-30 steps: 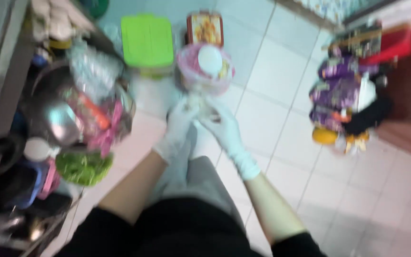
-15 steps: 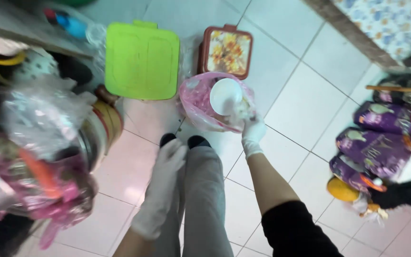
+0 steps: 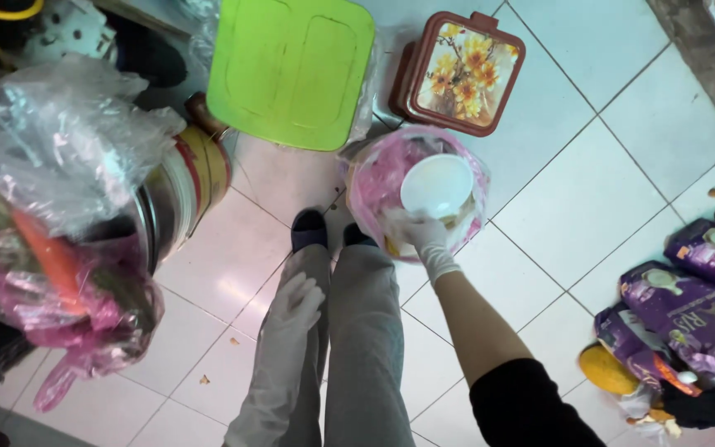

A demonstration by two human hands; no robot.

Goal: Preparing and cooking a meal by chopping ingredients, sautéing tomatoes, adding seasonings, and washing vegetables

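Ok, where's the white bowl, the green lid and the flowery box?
white bowl (image 3: 436, 185), head view, on its inside bottom.
green lid (image 3: 291, 70), head view, on the middle of its flat top.
flowery box (image 3: 460, 71), head view, on its flower-printed lid.
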